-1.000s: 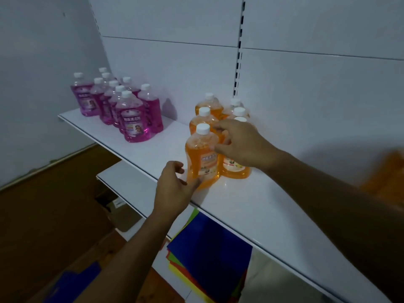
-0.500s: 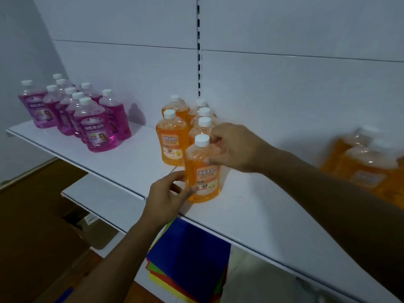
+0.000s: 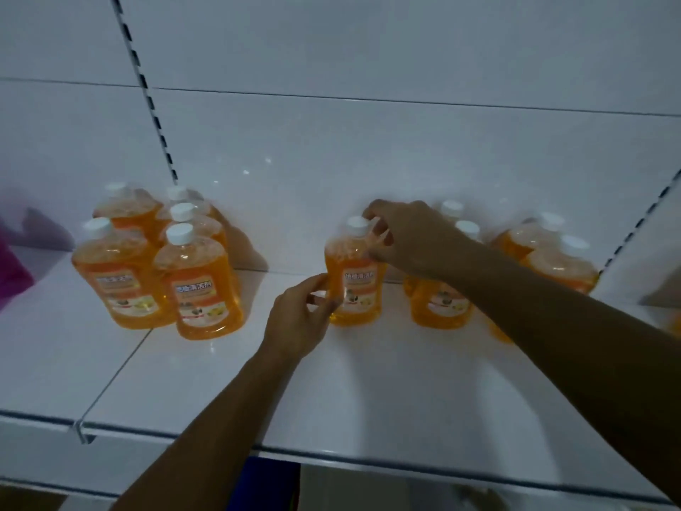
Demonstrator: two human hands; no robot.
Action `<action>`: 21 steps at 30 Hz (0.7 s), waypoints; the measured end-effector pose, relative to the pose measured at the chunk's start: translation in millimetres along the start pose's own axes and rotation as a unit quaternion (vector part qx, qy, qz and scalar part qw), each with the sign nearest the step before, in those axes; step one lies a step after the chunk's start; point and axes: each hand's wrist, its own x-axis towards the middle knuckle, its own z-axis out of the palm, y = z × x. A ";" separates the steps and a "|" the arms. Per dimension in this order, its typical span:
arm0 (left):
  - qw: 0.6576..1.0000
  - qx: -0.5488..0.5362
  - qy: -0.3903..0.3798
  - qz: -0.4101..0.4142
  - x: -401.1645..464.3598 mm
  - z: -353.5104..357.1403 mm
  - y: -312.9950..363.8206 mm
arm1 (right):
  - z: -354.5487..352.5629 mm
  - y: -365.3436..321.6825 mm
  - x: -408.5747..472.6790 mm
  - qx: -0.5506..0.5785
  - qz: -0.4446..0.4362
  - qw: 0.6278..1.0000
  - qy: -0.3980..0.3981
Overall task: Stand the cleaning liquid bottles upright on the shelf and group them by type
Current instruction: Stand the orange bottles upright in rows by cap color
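Orange bottle (image 3: pixel 354 274) upright on the white shelf (image 3: pixel 368 392), apart from both orange groups, white cap on top. Gripped by both hands: right hand (image 3: pixel 412 241) curled over the shoulder and neck from the right, fingers near the cap; left hand (image 3: pixel 298 319) pinching the lower left side by the label, thumb and fingertips against the plastic.

To the left, well apart: cluster of 5 orange bottles (image 3: pixel 191 278), upright, packed touching, labels of the front 2 facing forward. To the right, just behind the right forearm: second group of orange bottles (image 3: pixel 440 304), at least 4 caps counted, partly hidden by the arm, the far ones blurred. Pink bottle (image 3: pixel 11 271) cut off at the left edge, blurred.

Slotted upright rail (image 3: pixel 147 94) on the back panel above the left cluster.
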 end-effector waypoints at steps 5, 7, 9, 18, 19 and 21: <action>0.999 -0.035 -0.002 0.002 22.3 13.6 -4.1 | -0.2 15.1 17.3 -0.013 0.027 1.000 0.007; 0.999 -0.049 0.005 0.005 27.7 15.1 -5.4 | 0.7 16.2 24.7 -0.034 0.025 0.999 0.011; 0.998 -0.060 0.008 -0.003 31.7 16.4 -9.0 | 1.4 16.9 29.5 -0.032 0.020 0.999 0.013; 0.996 -0.091 -0.009 -0.004 56.3 33.0 -10.0 | 10.0 30.2 35.4 -0.057 0.026 0.997 0.049; 0.996 -0.092 -0.013 -0.005 56.2 33.8 -10.2 | 11.6 29.9 36.8 -0.066 0.026 0.996 0.056; 0.996 -0.085 -0.018 -0.019 52.3 33.1 -11.7 | 12.8 26.9 38.6 -0.087 0.033 0.994 0.060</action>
